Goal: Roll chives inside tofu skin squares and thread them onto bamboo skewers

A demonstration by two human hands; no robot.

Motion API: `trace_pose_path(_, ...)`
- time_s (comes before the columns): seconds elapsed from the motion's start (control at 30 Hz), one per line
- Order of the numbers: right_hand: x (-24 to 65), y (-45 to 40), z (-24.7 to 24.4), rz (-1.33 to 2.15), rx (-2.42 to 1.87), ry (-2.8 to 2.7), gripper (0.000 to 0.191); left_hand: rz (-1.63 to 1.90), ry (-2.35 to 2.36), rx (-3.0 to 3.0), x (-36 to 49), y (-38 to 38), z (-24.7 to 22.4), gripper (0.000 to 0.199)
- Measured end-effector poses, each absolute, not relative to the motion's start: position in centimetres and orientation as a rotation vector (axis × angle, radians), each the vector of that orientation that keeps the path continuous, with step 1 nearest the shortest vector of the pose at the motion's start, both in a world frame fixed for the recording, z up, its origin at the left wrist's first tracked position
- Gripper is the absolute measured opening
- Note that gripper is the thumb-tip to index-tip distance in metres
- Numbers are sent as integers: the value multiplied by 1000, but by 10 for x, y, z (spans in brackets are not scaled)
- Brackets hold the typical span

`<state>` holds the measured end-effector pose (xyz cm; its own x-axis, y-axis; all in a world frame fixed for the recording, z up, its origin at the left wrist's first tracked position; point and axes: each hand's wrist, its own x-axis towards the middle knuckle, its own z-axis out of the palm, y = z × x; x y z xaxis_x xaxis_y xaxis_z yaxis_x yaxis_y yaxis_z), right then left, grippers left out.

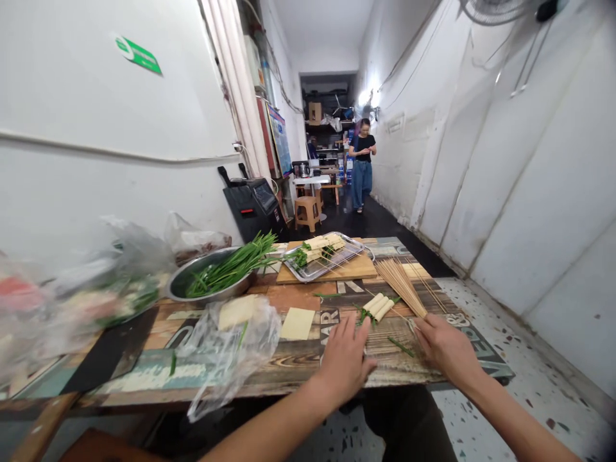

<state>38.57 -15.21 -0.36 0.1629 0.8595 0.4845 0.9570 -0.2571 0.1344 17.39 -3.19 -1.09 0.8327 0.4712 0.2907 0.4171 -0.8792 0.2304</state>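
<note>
Head view: the left hand (pixel 344 353) is held with fingers extended and slightly parted, just beside the pale rolls (pixel 378 305) laid on the table (pixel 298 360); whether contact is made cannot be told. The right hand's (pixel 445 350) fingers are curled at the skewer bundle's (pixel 400 283) near end; any grip cannot be confirmed.

Bare tabletop (pixel 392 372) leaves a passage between the left hand (pixel 345 351) and the right hand (pixel 446 350), over a loose green stalk (pixel 401 347). Ahead, pale rolls (pixel 378 307) and a bundle of sticks (pixel 400 282) obstruct a low reach; a plastic bag (pixel 224 362) and metal bowl (pixel 226 292) block the left.
</note>
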Motion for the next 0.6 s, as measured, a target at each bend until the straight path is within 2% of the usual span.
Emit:
trace_pose_path(0.13, 342, -133, 7, -607, -2036, -1886, 28, 813, 670, 2844, 105, -37, -26, 36)
trace_pose_path(0.2, 314, -114, 12, -456, -1951, -1982, 27, 907, 638, 2804, 80, -35, -32, 28)
trace_pose_path(0.33, 261, -64, 14, -184, -1760, -2212, 18, 922, 489, 2804, 54, -30, -38, 32)
trace_pose_path(0.43, 235, -30, 8, -160, -1702, -2372, 22, 860, 453, 2828, 48, -28, -38, 39)
trace_pose_path(0.6, 221, -5, -1, -223, -1766, -2585, 15, 744, 460, 2745, 46, -25, -34, 38)
